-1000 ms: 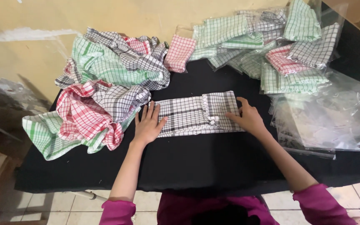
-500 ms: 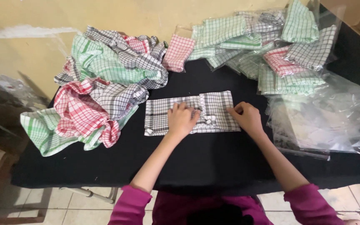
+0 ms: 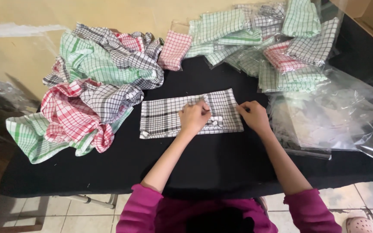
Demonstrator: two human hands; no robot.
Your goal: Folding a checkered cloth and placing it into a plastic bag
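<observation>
Head view, looking down on a black worktop (image 3: pixel 221 168). A folded black-and-white checked cloth (image 3: pixel 165 116) lies flat on it, long side running left to right, directly under and between both hands.

Left hand (image 3: pixel 194 117): palm down on the cloth right of its middle, fingers curled and bunched at a raised fold near the cloth's upper edge. Whether the fingertips pinch that fold or only press on it cannot be told.

Right hand (image 3: pixel 254 115): at the cloth's right end, fingers bent, fingertips touching the edge of the cloth. A firm grip cannot be confirmed. Both sleeves are magenta.

Surroundings:
- Left of the left hand, well apart from it, a loose heap of unfolded checked cloths (image 3: pixel 91 86) in red, green and black checks, one green piece hanging over the worktop's edge.
- Beyond both hands, at the far edge, a pile of folded checked cloths in clear bags (image 3: pixel 260 39), with one pink bagged cloth (image 3: pixel 174 49) nearest the loose heap.
- Just right of the right hand, a stack of empty clear plastic bags (image 3: pixel 324 116), its near edge close to the cloth's right end.
- Below the worktop, tiled floor (image 3: pixel 368 198).
</observation>
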